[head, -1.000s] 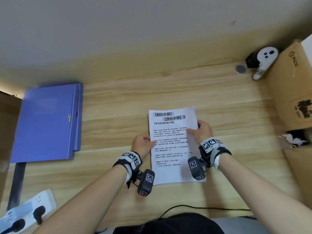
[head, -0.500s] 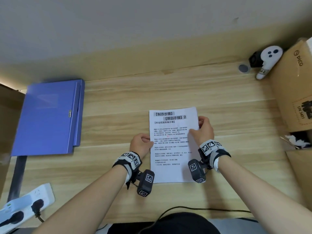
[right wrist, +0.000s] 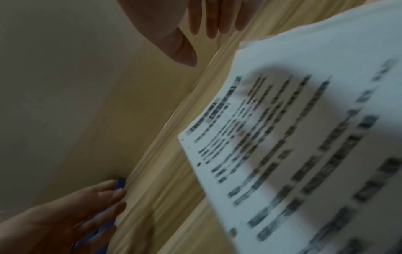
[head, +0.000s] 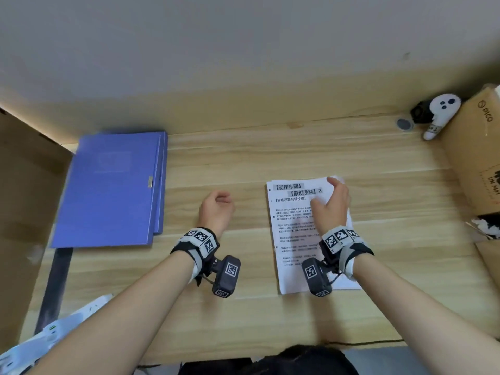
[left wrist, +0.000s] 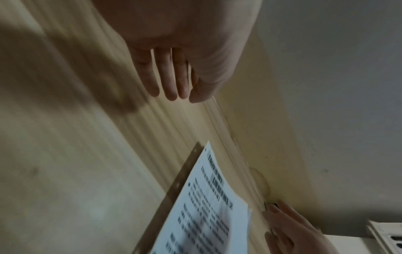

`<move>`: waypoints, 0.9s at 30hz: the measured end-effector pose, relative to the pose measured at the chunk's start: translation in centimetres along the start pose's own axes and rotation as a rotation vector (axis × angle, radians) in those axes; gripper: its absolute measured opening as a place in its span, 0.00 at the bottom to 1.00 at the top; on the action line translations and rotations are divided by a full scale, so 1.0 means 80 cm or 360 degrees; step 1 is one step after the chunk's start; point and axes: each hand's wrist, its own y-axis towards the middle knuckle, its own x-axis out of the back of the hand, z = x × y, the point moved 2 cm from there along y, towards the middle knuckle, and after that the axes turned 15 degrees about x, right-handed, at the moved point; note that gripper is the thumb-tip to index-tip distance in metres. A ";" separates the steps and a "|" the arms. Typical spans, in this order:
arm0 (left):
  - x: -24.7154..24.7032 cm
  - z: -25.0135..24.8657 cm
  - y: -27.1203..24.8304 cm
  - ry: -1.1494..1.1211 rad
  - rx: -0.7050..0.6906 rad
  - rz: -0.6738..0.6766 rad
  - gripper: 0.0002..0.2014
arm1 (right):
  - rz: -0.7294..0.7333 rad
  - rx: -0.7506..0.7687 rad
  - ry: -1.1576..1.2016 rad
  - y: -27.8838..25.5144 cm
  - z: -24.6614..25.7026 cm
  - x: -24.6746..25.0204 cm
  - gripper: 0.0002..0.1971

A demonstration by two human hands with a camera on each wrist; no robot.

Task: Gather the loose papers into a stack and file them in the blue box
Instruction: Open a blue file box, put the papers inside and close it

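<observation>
With papers (head: 295,231) stacked mid-table, right hand (head: 331,205) lies flat on them; left hand (head: 216,209) loose, empty; box (head: 111,190) at left edge unopened.

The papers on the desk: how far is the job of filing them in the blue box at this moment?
Done: the papers lie as one squared stack on the desk. In hand: the right hand is over the stack's top right corner, while the left hand hangs free between stack and blue box, holding nothing. Left: the box looks closed; it must be opened and the stack put inside.
</observation>
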 end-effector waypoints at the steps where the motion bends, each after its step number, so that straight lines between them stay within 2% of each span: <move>1: 0.017 -0.005 0.004 -0.0029 -0.0048 -0.0020 0.13 | 0.0011 0.0011 0.0009 -0.004 0.015 -0.011 0.28; 7: 0.132 -0.026 0.031 -0.0141 -0.0188 -0.0183 0.13 | 0.0161 0.0007 0.0368 -0.018 0.104 -0.107 0.24; 14: 0.265 0.005 0.080 -0.0195 -0.0207 -0.0445 0.16 | 0.0691 -0.0008 0.0529 -0.027 0.189 -0.257 0.18; 17: 0.315 0.037 0.104 -0.0099 -0.0125 -0.0589 0.20 | 0.0861 -0.0010 0.0464 -0.039 0.211 -0.316 0.19; 20: 0.359 0.066 0.123 0.0101 0.0012 -0.0731 0.26 | 0.1026 -0.0050 0.0398 -0.057 0.230 -0.357 0.24; 23: 0.391 0.092 0.138 0.0306 0.0292 -0.0758 0.37 | 0.1175 -0.0115 0.0410 -0.076 0.244 -0.382 0.28; 25: 0.401 0.109 0.156 0.0192 0.0468 -0.0689 0.43 | 0.1238 -0.0078 0.0464 -0.084 0.249 -0.390 0.27; 27: 0.405 0.141 0.190 0.0017 0.0517 -0.0667 0.45 | 0.1278 -0.0044 0.0517 -0.090 0.249 -0.392 0.26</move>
